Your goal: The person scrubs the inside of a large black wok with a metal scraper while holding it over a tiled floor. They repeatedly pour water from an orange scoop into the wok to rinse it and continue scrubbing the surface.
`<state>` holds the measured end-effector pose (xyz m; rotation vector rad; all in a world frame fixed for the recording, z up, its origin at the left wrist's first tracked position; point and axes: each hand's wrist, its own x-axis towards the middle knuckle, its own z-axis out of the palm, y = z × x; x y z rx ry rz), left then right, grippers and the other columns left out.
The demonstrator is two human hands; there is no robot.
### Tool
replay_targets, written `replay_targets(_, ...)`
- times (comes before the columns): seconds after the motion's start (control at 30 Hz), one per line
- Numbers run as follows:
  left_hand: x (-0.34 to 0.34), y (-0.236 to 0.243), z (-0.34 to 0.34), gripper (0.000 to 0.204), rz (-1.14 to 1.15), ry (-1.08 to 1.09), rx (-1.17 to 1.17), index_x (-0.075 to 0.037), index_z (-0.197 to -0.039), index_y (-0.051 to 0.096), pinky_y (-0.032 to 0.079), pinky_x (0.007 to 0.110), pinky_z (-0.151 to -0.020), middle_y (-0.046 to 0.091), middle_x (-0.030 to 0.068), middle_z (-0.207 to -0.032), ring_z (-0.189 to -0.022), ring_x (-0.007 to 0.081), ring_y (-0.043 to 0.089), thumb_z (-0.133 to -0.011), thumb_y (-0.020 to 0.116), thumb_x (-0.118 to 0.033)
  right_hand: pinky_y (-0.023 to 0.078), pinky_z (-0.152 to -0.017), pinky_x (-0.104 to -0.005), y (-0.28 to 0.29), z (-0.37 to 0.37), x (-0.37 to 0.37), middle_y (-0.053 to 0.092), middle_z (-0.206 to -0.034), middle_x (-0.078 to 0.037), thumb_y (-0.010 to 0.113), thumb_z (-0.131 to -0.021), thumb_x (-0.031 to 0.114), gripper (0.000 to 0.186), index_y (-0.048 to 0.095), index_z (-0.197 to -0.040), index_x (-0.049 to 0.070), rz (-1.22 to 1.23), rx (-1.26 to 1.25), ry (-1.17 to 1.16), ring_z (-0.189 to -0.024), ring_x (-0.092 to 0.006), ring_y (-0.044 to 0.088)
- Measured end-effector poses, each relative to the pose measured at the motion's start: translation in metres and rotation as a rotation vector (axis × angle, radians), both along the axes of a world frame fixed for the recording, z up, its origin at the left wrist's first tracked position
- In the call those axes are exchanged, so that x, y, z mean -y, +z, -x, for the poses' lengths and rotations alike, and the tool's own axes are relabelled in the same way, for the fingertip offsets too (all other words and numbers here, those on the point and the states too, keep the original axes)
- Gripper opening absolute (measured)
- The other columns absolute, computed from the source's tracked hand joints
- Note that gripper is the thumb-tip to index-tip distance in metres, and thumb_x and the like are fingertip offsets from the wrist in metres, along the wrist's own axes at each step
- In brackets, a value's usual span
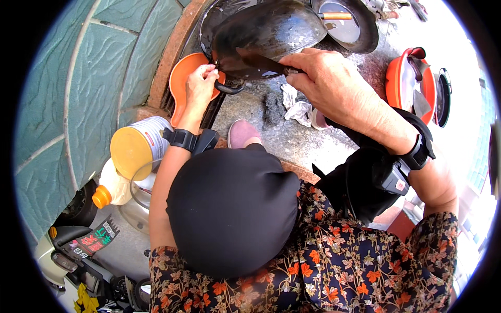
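A large blackened wok point(263, 31) rests tilted with its dark outer side showing. It has a black loop handle point(229, 89) at its near left edge. The fingertips of my left hand point(200, 86) are pinched against the wok's rim beside the handle fitting, over an orange plastic scoop point(181, 78). In my right hand point(329, 83) is a dark-bladed knife point(258, 61), gripped by the handle. Its blade lies across the wok's near side, pointing left; whether it touches is hard to tell.
Behind the wok sits another dark pan point(360, 39). An orange basin point(391, 86) stands right, and crumpled white tissue point(299, 110) lies on the grey floor point(261, 143). A yellow-lidded tub point(128, 154) and an orange-capped bottle point(117, 182) stand left, along the green tiled wall point(99, 68).
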<state>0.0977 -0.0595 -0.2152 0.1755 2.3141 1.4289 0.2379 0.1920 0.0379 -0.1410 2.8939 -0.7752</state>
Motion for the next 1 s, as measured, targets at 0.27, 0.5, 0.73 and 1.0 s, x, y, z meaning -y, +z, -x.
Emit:
replay_targets(0.27, 0.003, -0.009, 0.001, 0.032, 0.006, -0.024, -0.034, 0.004, -0.122, 0.065, 0.051, 0.028, -0.091, 0.071, 0.0081, -0.106, -0.095, 0.0136, 0.067, -0.091, 0.066, -0.002, 0.059, -0.075, -0.0440, -0.022, -0.003, -0.026, 0.068, -0.078, -0.023, 0.061, -0.086, 0.011, 0.020, 0.069, -0.100, -0.001, -0.176, -0.224, 0.031, -0.081, -0.0377, 0.072)
replay_targets(0.5, 0.007, -0.022, 0.001, 0.048, 0.098, -0.112, -0.337, 0.003, -0.138, 0.056, 0.048, 0.031, -0.103, 0.071, 0.0119, -0.120, -0.112, 0.0203, 0.067, -0.091, 0.064, 0.002, 0.059, -0.060, -0.0334, -0.007, 0.007, -0.065, 0.071, -0.074, -0.009, 0.059, -0.092, 0.014, 0.034, 0.072, -0.122, 0.007, 0.132, 0.253, -0.271, -0.057, -0.0179, 0.068)
replay_targets(0.73, -0.002, -0.005, -0.006, 0.061, 0.184, -0.134, -0.280, -0.004, -0.152, 0.044, 0.051, 0.028, -0.096, 0.076, 0.0105, -0.104, -0.104, 0.0135, 0.069, -0.095, 0.064, -0.003, 0.055, -0.053, -0.0268, -0.017, -0.016, -0.083, 0.069, -0.075, -0.004, 0.057, -0.094, 0.017, 0.039, 0.068, -0.132, 0.011, 0.281, 0.349, -0.413, -0.052, -0.0113, 0.062)
replay_targets(1.0, 0.002, -0.010, 0.001, 0.064, 0.018, -0.109, -0.147, -0.010, -0.153, 0.046, 0.052, 0.026, -0.071, 0.069, 0.0035, -0.072, -0.069, 0.0082, 0.065, -0.093, 0.068, -0.006, 0.059, -0.078, -0.0357, -0.027, 0.008, -0.060, 0.073, -0.084, -0.019, 0.064, -0.092, 0.019, 0.032, 0.073, -0.120, 0.007, 0.057, 0.127, -0.177, -0.080, -0.0273, 0.073)
